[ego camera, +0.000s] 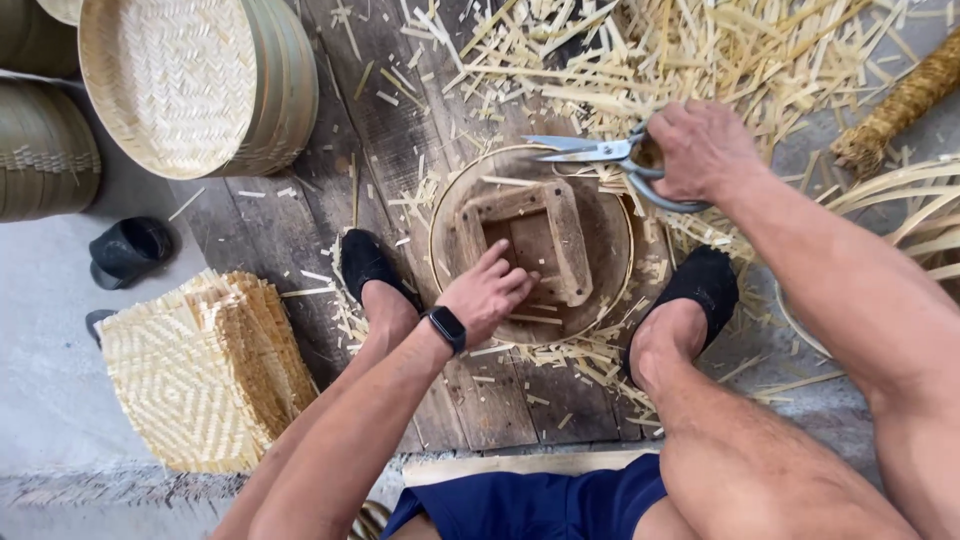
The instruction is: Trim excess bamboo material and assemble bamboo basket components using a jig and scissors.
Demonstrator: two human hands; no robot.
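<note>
My left hand (490,290) presses down w/ fingers spread, grip open, on the square wooden block (535,245) that sits inside the round bamboo hoop (440,215) on the plank floor (270,225), centre of scene betw. my two feet. My right hand (700,150), at the far right rim, has its grip closed thru the handles of the scissors (590,152), blades pointing left. I reckon it goes best keeping the block pinned flat so the hoop can't shift, and snipping close to the rim w/ short bites.

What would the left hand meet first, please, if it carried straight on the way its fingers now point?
The left hand points up and right, across the square wooden block it rests on. Beyond it likely comes the round bamboo hoop, though depth is unclear.
</note>
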